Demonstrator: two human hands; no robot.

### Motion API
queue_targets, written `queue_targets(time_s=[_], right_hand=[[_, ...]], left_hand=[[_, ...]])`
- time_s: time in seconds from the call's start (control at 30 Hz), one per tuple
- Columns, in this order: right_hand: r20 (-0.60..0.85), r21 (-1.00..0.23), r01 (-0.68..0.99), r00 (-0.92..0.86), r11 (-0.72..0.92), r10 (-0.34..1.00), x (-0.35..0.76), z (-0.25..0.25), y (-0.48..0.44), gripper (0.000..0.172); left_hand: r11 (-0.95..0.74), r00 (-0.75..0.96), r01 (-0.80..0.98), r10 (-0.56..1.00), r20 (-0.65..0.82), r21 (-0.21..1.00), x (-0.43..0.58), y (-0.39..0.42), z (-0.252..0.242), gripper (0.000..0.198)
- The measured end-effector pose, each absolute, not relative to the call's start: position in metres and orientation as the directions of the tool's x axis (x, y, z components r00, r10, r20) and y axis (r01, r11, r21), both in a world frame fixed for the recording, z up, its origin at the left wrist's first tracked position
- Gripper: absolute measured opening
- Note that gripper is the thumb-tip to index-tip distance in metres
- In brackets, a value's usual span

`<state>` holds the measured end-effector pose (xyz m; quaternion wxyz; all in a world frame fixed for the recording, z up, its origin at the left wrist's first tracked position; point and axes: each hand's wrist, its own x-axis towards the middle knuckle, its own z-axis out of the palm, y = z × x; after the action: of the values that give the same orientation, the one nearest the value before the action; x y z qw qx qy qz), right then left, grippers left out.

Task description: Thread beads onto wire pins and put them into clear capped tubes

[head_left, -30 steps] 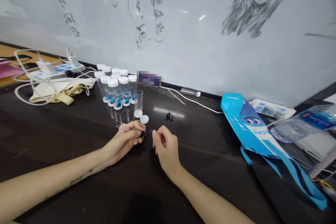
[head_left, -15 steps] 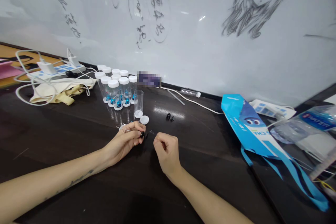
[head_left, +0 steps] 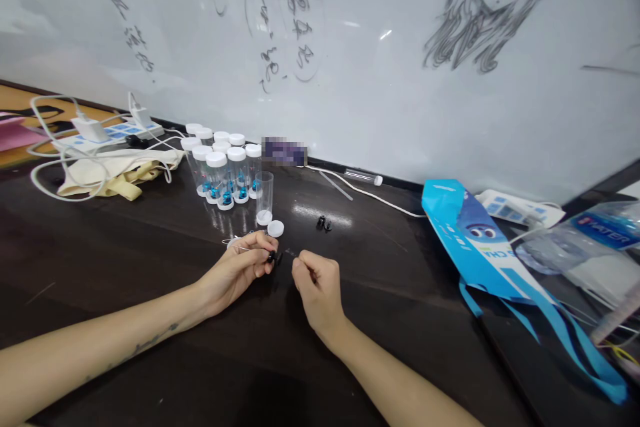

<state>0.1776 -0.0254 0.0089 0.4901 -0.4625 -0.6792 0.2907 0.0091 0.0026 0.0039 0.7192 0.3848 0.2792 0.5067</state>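
Note:
My left hand (head_left: 245, 259) pinches a small black piece (head_left: 271, 257) between thumb and fingertips, with a thin white strand running back across the hand. My right hand (head_left: 317, 283) is closed a short way to its right, thumb against curled fingers; whatever it may pinch is hidden. Faint clear bits show between the two hands. Just beyond my left hand stand a clear tube without a top (head_left: 265, 197) and a loose white cap (head_left: 275, 229). Other small black pieces (head_left: 324, 223) lie on the dark table (head_left: 390, 253) beyond my right hand.
Several white-capped clear tubes (head_left: 217, 177) with blue items inside stand at the back left. One tube (head_left: 363, 177) lies along the whiteboard. To the left are a cloth bag (head_left: 120, 170) and a power strip (head_left: 110, 135); to the right, a blue bag (head_left: 460, 233).

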Motion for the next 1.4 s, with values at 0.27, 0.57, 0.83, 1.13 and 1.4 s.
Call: queue_targets(time_s=[0.27,0.57,0.83,1.13,1.4], right_hand=[[0.479,-0.805,0.3,-0.179,0.511,0.859,0.178,0.0133,-0.0277,0.027],[0.319,-0.897,0.281,-0.123,0.342,0.94,0.1758,0.0091,-0.025,0.026],[0.257,-0.911,0.288,-0.162,0.295,0.953,0.1729,0.0089,-0.022,0.031],[0.236,-0.888,0.342,-0.236,0.308,0.943,0.1724,0.0098,-0.0222,0.034],[0.295,-0.88,0.317,-0.221,0.354,0.93,0.1707,0.011,-0.0218,0.008]], left_hand=[[0.189,0.326,-0.519,0.945,-0.011,0.834,0.0091,0.0015,0.0043,0.008],[0.19,0.321,-0.527,0.947,-0.013,0.828,0.0093,0.002,0.0034,0.008],[0.169,0.343,-0.499,0.939,0.014,0.85,0.0101,0.0016,0.004,0.007],[0.174,0.359,-0.475,0.933,0.009,0.863,0.0097,-0.0013,0.0056,0.008],[0.169,0.338,-0.49,0.941,0.008,0.855,0.0103,-0.0001,0.0057,0.007]])
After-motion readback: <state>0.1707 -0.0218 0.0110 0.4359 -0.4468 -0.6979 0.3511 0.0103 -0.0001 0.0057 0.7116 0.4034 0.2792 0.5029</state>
